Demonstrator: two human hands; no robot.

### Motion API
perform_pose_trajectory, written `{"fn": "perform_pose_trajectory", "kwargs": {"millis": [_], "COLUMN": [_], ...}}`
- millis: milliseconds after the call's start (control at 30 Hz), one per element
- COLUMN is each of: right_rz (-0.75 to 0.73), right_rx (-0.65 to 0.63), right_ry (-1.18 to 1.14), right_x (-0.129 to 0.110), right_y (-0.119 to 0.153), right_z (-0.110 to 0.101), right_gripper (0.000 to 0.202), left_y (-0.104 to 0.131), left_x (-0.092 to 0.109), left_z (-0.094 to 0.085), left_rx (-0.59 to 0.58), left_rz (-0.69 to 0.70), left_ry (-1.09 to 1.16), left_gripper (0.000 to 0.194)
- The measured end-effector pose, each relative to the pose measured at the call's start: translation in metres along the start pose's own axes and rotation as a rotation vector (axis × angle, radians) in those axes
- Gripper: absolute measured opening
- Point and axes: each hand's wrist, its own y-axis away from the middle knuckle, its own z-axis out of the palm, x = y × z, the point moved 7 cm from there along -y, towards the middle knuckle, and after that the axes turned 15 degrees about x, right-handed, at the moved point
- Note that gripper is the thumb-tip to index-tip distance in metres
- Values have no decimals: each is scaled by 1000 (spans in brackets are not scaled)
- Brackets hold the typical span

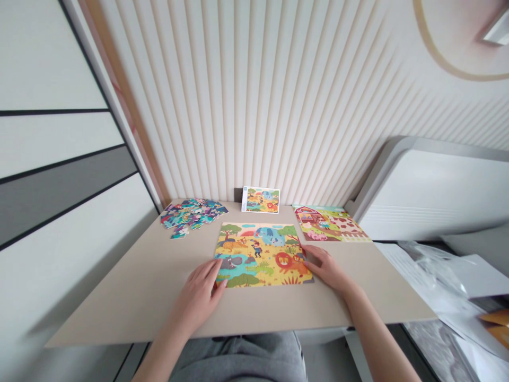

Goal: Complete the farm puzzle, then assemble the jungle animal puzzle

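Note:
An assembled safari puzzle (262,260) with an elephant, lions and a hippo lies flat on the beige table. My left hand (202,291) rests at its lower left edge, thumb and fingers apart. At the right edge my right hand (326,268) touches the puzzle beside the lions, its fingers spread. Neither hand is closed round anything. Behind the puzzle, a small picture card (261,200) showing the same safari scene stands against the wall.
Loose puzzle pieces (194,215) are heaped at the table's back left. A farm puzzle (330,224) lies at the back right. The table (131,297) meets a ribbed wall behind. Clear plastic and papers (437,265) are beyond its right edge.

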Motion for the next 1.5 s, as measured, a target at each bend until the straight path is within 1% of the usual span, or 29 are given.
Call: {"fn": "perform_pose_trajectory", "kwargs": {"millis": [133, 233, 400, 467, 533, 600, 667, 700, 767, 933, 1067, 1100, 1233, 1300, 1400, 1500], "right_rz": [1, -34, -69, -117, -196, -254, -262, -247, -203, -138, -97, -83, -51, -50, -51, -49], "right_rx": [-2, 6, 123, 148, 101, 17, -40, -41, -35, -99, -41, -43, -132, -148, -142, -143], "right_ry": [1, 13, 43, 55, 72, 90, 111, 124, 150, 111, 138, 159, 227, 239, 228, 232], "right_x": [2, -3, -18, -28, -42, -53, -59, -60, -59, -53, -43, -40, -32, -31, -32, -32], "right_y": [1, 1, 2, 3, 5, 7, 7, 7, 5, 6, 6, 6, 6, 7, 12, 17], "right_z": [4, 5, -6, -9, -5, 3, 9, 10, 11, 18, 17, 18, 28, 30, 27, 22], "right_gripper": [56, 54, 42, 38, 36, 36, 36, 38, 42, 49, 52, 54, 60, 61, 60, 57], "left_y": [1, 2, 2, 1, 1, 1, 2, 2, 2, 1, 0, 0, 1, 2, 4, -2], "left_x": [-3, -4, -2, -1, 0, 0, -1, -1, -2, -1, -2, -3, -6, -6, -6, -5], "left_z": [1, 3, 1, 0, 0, 0, 0, 1, 1, 1, 0, 1, 5, 6, 1, -9], "left_rx": [3, -14, -7, 0, 3, 6, 5, 3, -5, -14, -11, -9, -25, -31, -34, -79], "left_rz": [-20, -27, -20, -15, -10, -4, 0, -2, -8, -24, -45, -48, -26, -14, -2, 42], "left_ry": [-3, -4, 11, 10, 6, 3, 5, 6, 9, 8, -17, -28, -52, -50, -53, -44], "left_gripper": [53, 53, 53, 53, 52, 52, 52, 52, 51, 49, 50, 50, 49, 48, 45, 38]}}
